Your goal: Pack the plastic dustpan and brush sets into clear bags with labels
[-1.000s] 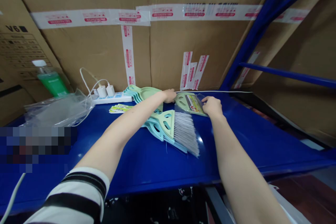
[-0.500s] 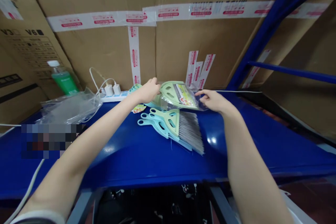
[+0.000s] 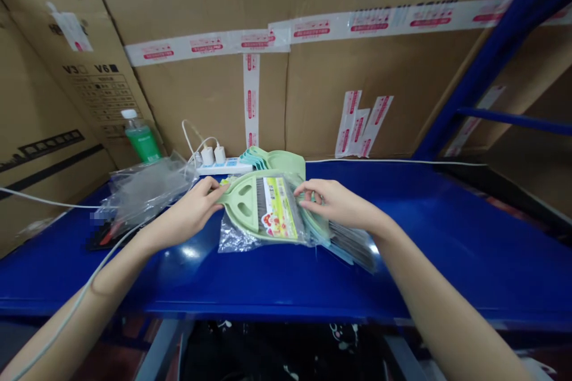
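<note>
The wrapped dustpan set (image 3: 263, 208) is held over the middle of the table (image 3: 250, 286), its handle gripped by the left hand (image 3: 199, 205); its right edge is met by the curled right hand (image 3: 328, 199) — whether closed on it cannot be told. Loose brushes (image 3: 353, 244) are partly covered. Along the back edge, stacked dustpans (image 3: 286, 161) and a power strip (image 3: 223, 168) are lined up; toward the left end, a bottle (image 3: 143, 141) is fronted by clear bags (image 3: 147, 184) — the left forearm is crossed by a white cable (image 3: 84, 289).
</note>
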Demonstrator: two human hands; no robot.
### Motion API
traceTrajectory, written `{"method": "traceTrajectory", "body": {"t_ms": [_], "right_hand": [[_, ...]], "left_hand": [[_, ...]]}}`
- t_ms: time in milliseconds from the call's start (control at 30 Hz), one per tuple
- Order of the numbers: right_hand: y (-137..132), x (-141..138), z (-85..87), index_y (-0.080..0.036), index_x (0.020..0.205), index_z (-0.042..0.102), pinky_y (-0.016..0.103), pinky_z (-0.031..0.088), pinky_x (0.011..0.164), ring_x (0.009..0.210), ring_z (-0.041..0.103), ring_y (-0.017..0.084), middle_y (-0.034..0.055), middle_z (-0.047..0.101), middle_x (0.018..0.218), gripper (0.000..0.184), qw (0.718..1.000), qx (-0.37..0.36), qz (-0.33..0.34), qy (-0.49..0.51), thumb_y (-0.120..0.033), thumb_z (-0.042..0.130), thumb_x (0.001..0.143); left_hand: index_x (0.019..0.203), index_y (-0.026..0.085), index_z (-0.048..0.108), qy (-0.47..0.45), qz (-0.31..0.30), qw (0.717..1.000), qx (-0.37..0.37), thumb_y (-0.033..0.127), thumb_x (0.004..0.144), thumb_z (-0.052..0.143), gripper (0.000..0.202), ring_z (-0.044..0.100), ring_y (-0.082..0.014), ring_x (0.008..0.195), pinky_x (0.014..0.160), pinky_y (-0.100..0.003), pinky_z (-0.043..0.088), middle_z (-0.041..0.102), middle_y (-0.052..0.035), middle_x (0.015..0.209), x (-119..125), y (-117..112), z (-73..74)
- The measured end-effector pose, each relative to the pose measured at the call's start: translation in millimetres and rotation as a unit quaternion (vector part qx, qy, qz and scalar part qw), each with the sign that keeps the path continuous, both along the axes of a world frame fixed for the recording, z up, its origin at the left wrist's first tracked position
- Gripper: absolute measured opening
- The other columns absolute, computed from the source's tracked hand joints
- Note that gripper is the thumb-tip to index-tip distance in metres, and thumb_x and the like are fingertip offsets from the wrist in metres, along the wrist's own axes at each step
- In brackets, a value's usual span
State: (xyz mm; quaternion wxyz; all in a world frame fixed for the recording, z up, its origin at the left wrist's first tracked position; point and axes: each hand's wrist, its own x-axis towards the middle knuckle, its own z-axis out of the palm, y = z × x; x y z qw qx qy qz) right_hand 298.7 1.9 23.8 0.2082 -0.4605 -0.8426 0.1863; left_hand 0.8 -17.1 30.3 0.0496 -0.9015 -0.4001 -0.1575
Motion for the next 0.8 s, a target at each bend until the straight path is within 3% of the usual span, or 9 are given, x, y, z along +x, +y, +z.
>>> {"method": "traceTrajectory", "body": {"t_ms": [100,200,500,633,800], "right_hand": [[-4,-13,-6.3,-0.018,0.086,0.057,0.026,0.038,0.056,0.059,0.050,0.013,-0.0017,0.056,0.065,0.008,0.998,-0.049,-0.013,0.034,-0.023,0.052,0.084],[-8,-23,-10.9,-0.019,0.081,0.052,0.026,0.037,0.057,0.060,0.048,0.013,-0.0026,0.052,0.064,0.008,0.997,-0.046,-0.034,0.051,-0.026,0.053,0.084],[-17,-40,-11.5,-0.021,0.070,0.045,0.027,0.034,0.054,0.057,0.045,0.013,-0.0019,0.050,0.064,0.022,0.995,-0.059,0.013,0.077,-0.034,0.044,0.088],[-18,-46,-13.2,-0.022,0.063,0.041,0.028,0.034,0.057,0.059,0.045,0.013,-0.0002,0.050,0.065,0.031,0.997,-0.033,0.000,0.066,-0.035,0.037,0.091],[-16,-47,-13.3,-0.021,0.062,0.043,0.026,0.033,0.055,0.056,0.042,0.012,-0.0029,0.044,0.059,0.023,0.995,-0.056,-0.003,0.082,-0.026,0.044,0.085]], "left_hand": [[0.126,0.016,0.046,-0.018,0.000,1.000,-0.010,0.023,0.094,0.034,0.035,0.051,-0.0200,0.090,0.081,-0.035,0.047,0.048,-0.0080,0.099,-10,-7,-7.0],[0.127,0.017,0.044,-0.029,0.007,0.999,-0.029,0.023,0.094,0.033,0.035,0.051,-0.0198,0.092,0.084,-0.035,0.047,0.048,-0.0080,0.100,-16,-11,-11.1],[0.122,0.017,0.048,-0.039,0.031,0.997,-0.065,0.024,0.093,0.032,0.034,0.053,-0.0201,0.092,0.084,-0.034,0.048,0.050,-0.0084,0.102,-21,-20,-10.8],[0.123,0.016,0.048,-0.034,0.040,0.996,-0.066,0.024,0.092,0.033,0.035,0.053,-0.0202,0.091,0.083,-0.034,0.048,0.050,-0.0084,0.102,-21,-21,-11.2],[0.120,0.018,0.050,-0.035,0.042,0.997,-0.061,0.024,0.093,0.034,0.032,0.054,-0.0196,0.091,0.082,-0.032,0.048,0.050,-0.0077,0.102,-20,-20,-13.1]]}}
